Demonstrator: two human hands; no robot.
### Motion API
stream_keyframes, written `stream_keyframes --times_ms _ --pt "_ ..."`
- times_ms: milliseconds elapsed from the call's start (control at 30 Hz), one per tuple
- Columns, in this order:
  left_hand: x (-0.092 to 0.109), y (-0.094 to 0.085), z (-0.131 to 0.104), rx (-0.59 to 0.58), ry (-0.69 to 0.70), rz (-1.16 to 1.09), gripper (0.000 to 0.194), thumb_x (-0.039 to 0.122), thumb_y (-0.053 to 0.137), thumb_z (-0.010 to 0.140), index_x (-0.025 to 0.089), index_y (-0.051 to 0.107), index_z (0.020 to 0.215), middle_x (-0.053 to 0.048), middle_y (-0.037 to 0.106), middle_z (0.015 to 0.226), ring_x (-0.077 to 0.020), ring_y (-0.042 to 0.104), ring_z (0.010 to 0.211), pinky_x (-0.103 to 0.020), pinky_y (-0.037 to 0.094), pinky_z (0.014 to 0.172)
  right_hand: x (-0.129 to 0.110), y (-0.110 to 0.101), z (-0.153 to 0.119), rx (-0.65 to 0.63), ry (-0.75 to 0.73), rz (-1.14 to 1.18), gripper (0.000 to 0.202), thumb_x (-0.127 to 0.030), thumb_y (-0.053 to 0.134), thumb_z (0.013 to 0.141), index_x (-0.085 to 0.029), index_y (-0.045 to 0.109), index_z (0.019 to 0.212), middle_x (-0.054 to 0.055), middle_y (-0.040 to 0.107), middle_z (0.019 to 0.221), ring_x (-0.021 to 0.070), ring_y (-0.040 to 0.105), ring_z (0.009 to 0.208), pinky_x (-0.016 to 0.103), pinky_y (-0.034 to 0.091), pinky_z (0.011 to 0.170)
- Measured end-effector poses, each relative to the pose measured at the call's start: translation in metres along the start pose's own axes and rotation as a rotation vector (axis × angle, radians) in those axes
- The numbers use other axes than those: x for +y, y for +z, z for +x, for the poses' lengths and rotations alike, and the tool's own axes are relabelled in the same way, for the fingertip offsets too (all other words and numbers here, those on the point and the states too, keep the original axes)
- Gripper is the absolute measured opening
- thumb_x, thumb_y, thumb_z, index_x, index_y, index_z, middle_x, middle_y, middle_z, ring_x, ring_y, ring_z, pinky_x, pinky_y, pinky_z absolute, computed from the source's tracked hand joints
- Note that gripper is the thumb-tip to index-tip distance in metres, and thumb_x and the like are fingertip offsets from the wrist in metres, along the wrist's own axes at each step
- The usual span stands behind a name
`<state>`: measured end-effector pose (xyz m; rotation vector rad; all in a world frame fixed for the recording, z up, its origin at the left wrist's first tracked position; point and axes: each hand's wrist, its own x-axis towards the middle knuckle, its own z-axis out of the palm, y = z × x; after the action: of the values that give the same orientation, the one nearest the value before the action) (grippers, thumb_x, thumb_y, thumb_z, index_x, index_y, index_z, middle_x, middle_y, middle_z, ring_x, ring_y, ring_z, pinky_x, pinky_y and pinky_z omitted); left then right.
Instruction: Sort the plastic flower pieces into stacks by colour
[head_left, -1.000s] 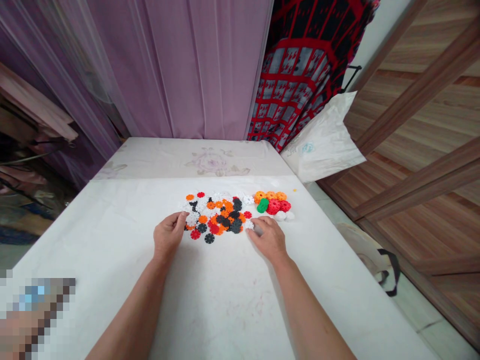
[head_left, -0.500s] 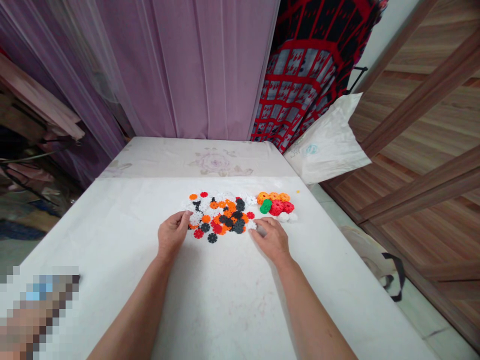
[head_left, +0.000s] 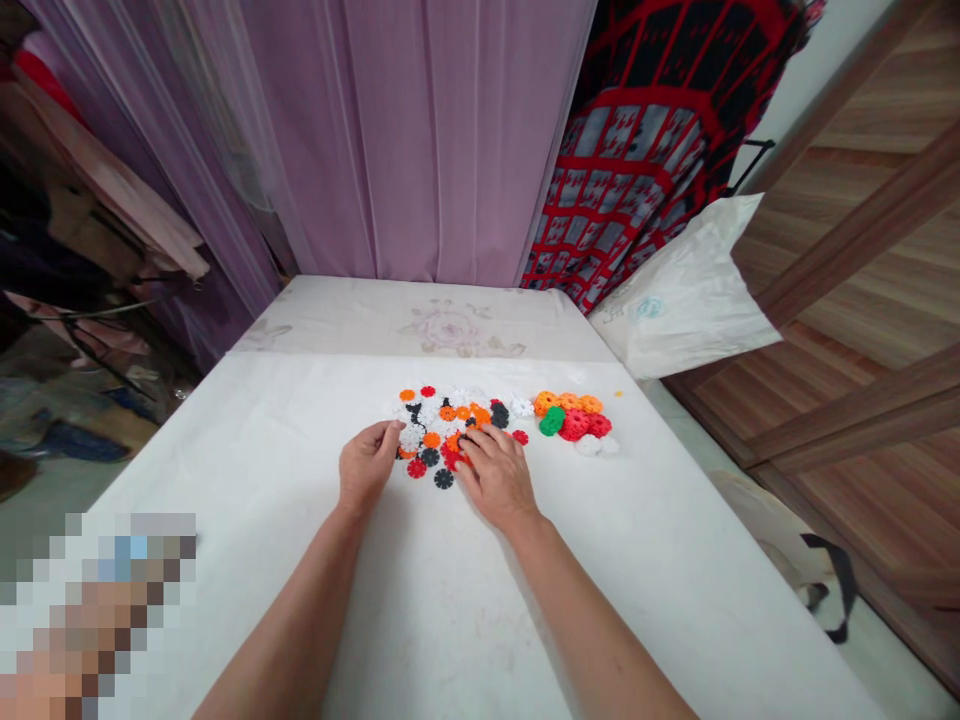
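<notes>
Clusters [head_left: 576, 424]: seemingly assembled, set nearer the bench's [head_left: 285, 430] right edge
Discs [head_left: 432, 440]: many left loose
Left hand [head_left: 367, 465]: grip narrow, contents hidden
Right hand [head_left: 499, 478]: laid over discs, grip unclear

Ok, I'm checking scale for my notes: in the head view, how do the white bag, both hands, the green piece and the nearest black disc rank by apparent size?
1. White bag
2. Left hand and right hand: too alike to rank
3. Green piece
4. Nearest black disc
</notes>
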<state>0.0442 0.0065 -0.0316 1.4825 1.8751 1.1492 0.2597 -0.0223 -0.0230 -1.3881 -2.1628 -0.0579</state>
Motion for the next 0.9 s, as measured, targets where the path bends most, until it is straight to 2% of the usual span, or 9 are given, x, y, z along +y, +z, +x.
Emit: stream_keyframes --times_ms 167,300,400,533,767,900 --pt "0.002 0.0 0.0 -0.02 0.001 0.015 0.048 0.058 0.046 0.084 0.021 0.077 0.092 -0.001 0.071 0.068 -0.0171 0.064 0.066 -0.025 0.046 0.063 -0.012 0.0 -0.012 -0.046 -0.075 0.023 0.025 -0.028 0.059 0.091 -0.024 0.068 0.113 0.006 0.069 0.121 0.0243 0.057 0.11 0.042 0.041 0.093" --pt "0.009 -0.002 -0.002 -0.025 0.009 0.032 0.049 0.057 0.045 0.084 0.02 0.077 0.089 -0.002 0.07 0.066 -0.0169 0.063 0.064 -0.025 0.046 0.062 -0.015 -0.004 -0.014 -0.009 -0.139 0.093 0.02 -0.027 0.055 0.093 -0.025 0.07 0.106 0.004 0.072 0.112 0.0209 0.06 0.104 0.04 0.041 0.092" --pt "0.011 -0.002 -0.003 -0.029 0.011 0.037 0.049 0.056 0.044 0.084 0.02 0.077 0.089 -0.002 0.071 0.067 -0.0172 0.064 0.065 -0.025 0.045 0.063 -0.014 -0.002 -0.007 0.032 -0.085 0.068 0.023 -0.027 0.053 0.094 -0.024 0.069 0.11 0.006 0.071 0.115 0.0224 0.058 0.109 0.04 0.04 0.093" --pt "0.01 -0.002 -0.003 -0.035 0.02 0.034 0.048 0.056 0.044 0.084 0.021 0.077 0.089 -0.002 0.072 0.07 -0.0178 0.065 0.067 -0.025 0.045 0.063 -0.014 0.002 -0.003 0.0 -0.038 0.013 0.023 -0.026 0.057 0.092 -0.022 0.068 0.111 0.006 0.07 0.118 0.0261 0.056 0.113 0.043 0.039 0.093" --pt "0.01 -0.001 -0.003 -0.028 0.031 0.023 0.049 0.057 0.044 0.085 0.021 0.077 0.09 -0.001 0.072 0.07 -0.0173 0.066 0.068 -0.025 0.045 0.064 -0.017 0.0 -0.013 0.029 -0.107 0.102 0.016 -0.025 0.057 0.093 -0.025 0.071 0.1 0.001 0.074 0.109 0.0202 0.059 0.104 0.04 0.037 0.093" --pt "0.01 -0.001 -0.003 -0.035 0.02 0.044 0.05 0.058 0.043 0.084 0.021 0.076 0.088 0.0 0.07 0.065 -0.017 0.065 0.066 -0.025 0.044 0.063 -0.011 0.002 0.002 0.031 0.013 0.049 0.016 -0.024 0.057 0.092 -0.024 0.072 0.097 0.002 0.074 0.105 0.0197 0.058 0.098 0.037 0.037 0.089"
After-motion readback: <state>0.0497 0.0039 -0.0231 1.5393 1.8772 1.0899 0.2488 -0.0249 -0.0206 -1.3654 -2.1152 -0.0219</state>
